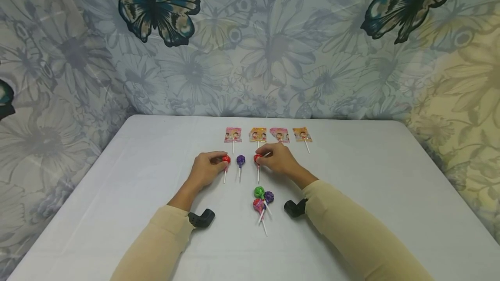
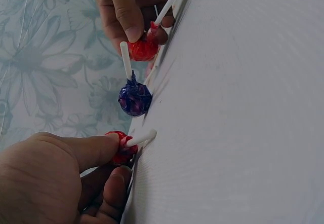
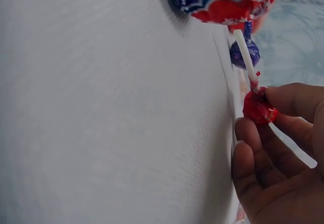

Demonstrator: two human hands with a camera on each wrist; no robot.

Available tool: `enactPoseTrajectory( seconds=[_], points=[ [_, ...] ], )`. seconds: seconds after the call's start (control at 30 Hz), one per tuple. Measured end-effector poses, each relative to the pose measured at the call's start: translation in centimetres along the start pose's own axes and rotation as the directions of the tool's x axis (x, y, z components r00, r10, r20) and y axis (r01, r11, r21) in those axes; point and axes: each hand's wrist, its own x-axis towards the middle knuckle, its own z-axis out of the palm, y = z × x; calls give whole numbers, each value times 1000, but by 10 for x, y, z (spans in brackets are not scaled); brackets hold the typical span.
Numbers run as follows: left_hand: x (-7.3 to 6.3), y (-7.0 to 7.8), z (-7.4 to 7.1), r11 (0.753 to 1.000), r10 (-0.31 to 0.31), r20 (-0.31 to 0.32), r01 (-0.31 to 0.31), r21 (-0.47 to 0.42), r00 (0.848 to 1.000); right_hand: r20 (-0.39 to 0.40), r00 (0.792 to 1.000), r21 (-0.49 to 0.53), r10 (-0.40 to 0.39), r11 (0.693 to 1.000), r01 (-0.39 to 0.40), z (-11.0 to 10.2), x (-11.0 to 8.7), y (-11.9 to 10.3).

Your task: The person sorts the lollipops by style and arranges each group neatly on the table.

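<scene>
My left hand (image 1: 205,168) pinches the head of a red-wrapped lollipop (image 1: 226,158) between thumb and fingers, its white stick pointing toward me. To its right, a purple-wrapped lollipop (image 1: 240,159) lies on the white table, touched by neither hand. My right hand (image 1: 279,158) holds another red lollipop (image 3: 260,106) by its head with thumb and fingertips; the stick (image 1: 258,176) points toward me in the head view. In the left wrist view, the purple lollipop (image 2: 135,100) sits between the two held red ones.
Behind the hands runs a row of flat-wrapped lollipops, alternately pink (image 1: 233,135) and orange (image 1: 302,134). Nearer me, a green lollipop (image 1: 259,192), a purple one (image 1: 269,197) and a pinkish-red one (image 1: 258,205) lie bunched with crossed sticks. Patterned cloth (image 1: 273,55) hangs behind the table (image 1: 117,194).
</scene>
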Motion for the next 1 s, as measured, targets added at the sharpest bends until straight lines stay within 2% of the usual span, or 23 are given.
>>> enactPoseTrajectory(
  seconds=[0.4,1.0],
  points=[
    [0,-1,0,1000,27,-9,-27,7,1000,25,999,-51,-34,998,35,5,3,5],
    [1,0,0,999,36,-7,-36,19,999,31,999,-66,-41,997,43,5,2,3]
  ],
)
